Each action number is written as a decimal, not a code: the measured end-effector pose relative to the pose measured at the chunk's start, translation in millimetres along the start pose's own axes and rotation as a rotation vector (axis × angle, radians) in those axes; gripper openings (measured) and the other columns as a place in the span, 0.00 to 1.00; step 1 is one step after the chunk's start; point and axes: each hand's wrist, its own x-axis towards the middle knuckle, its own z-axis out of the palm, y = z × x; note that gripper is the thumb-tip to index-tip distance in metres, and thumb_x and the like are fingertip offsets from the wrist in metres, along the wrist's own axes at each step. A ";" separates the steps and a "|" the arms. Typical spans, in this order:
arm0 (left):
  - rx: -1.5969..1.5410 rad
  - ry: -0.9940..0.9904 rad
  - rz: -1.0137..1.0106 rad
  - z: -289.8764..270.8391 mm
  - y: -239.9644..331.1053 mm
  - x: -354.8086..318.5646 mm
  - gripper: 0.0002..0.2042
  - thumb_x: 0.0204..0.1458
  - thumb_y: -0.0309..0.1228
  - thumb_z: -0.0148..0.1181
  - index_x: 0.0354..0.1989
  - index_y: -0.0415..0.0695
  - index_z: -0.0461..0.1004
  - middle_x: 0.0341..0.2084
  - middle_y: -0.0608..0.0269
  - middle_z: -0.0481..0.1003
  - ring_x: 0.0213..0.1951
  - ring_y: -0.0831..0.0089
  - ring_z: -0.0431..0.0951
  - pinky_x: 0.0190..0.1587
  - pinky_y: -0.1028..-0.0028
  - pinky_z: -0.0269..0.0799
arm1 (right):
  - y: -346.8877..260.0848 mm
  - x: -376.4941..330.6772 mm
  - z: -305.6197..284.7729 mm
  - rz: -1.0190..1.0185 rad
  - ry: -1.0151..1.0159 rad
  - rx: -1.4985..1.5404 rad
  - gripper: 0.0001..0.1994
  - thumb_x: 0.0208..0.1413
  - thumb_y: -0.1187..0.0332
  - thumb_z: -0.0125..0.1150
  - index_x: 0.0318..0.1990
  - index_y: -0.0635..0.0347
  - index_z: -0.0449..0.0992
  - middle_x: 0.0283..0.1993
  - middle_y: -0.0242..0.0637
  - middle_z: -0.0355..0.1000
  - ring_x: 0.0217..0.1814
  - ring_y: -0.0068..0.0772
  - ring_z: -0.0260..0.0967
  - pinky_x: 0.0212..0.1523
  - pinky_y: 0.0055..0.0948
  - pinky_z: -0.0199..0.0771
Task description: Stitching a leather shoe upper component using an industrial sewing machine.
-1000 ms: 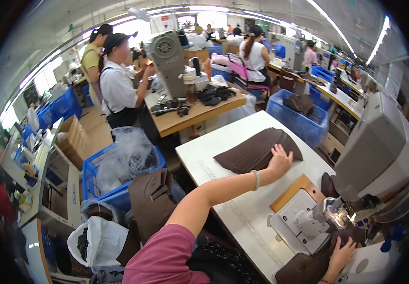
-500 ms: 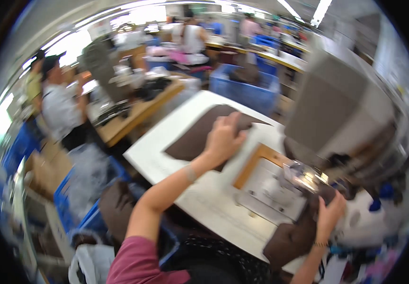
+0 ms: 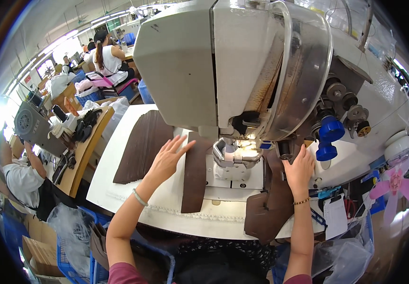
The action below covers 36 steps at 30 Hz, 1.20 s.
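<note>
My left hand (image 3: 170, 155) is open, fingers spread, at the left edge of a long dark brown panel (image 3: 194, 184) lying beside the sewing machine (image 3: 181, 71). Its fingertips are near the panel's upper part. To its left rests a stack of brown panels (image 3: 140, 149). On the machine's right side, my right hand (image 3: 300, 169) has its fingers stretched forward and its thumb apart, next to a black cylindrical part. Beside it, another brown piece (image 3: 266, 213) runs from the lit needle area down over the table's front edge. The machine head hides part of the work.
Blue tension knobs (image 3: 328, 137) jut out at the machine's right. A pink fan (image 3: 395, 184), scissors (image 3: 350, 208) and a paper tag (image 3: 334, 217) are at the right. Blue crates (image 3: 69, 251) stand lower left. A co-worker (image 3: 24, 182) sits at a bench on the left.
My view has turned toward the machine, which now fills the middle. My left hand has moved from the stack to the single panel; my right hand's fingers now point forward.
</note>
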 end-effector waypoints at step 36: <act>-0.254 0.503 0.369 -55.6 65.8 -3.8 0.30 0.37 0.25 0.61 0.56 0.49 0.71 0.57 0.55 0.64 0.55 0.60 0.68 0.53 0.60 0.64 | -7.2 5.9 -40.5 0.063 0.070 0.866 0.11 0.55 0.70 0.61 0.41 0.65 0.68 0.35 0.35 0.70 0.38 0.32 0.65 0.41 0.29 0.66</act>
